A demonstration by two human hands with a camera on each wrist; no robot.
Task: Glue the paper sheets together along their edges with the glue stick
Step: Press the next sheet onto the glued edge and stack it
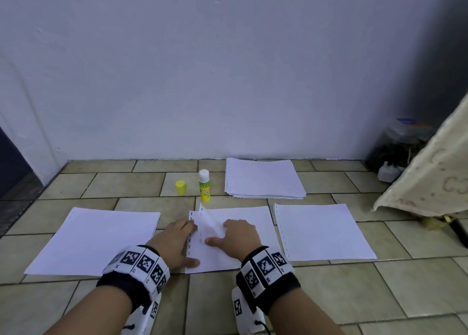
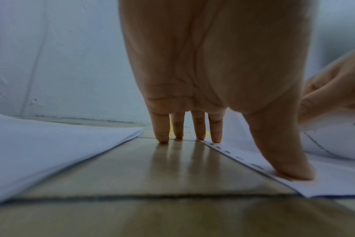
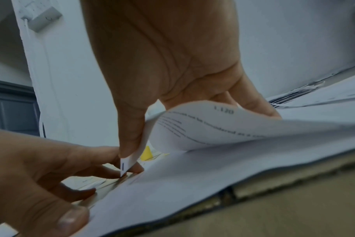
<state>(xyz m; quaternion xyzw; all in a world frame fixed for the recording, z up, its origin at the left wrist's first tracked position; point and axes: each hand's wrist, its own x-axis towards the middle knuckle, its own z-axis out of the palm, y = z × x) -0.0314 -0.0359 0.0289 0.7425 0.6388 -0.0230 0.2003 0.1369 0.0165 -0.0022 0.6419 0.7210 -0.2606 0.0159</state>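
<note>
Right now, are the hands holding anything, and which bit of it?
The right hand holds the top paper sheet by its punched left edge, curling it up. The left hand grips nothing; its thumb presses the lower sheet's punched edge flat.

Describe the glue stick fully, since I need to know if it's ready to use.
The glue stick stands upright on the tiled floor, just beyond the middle paper sheets. Its tube looks plastic, yellow with a printed label, ending in a white top. Its yellow cap is off and sits apart on the floor to its left. Neither hand touches it; nothing else touches it but the floor. Whether any glue is wound out cannot be told.
</note>
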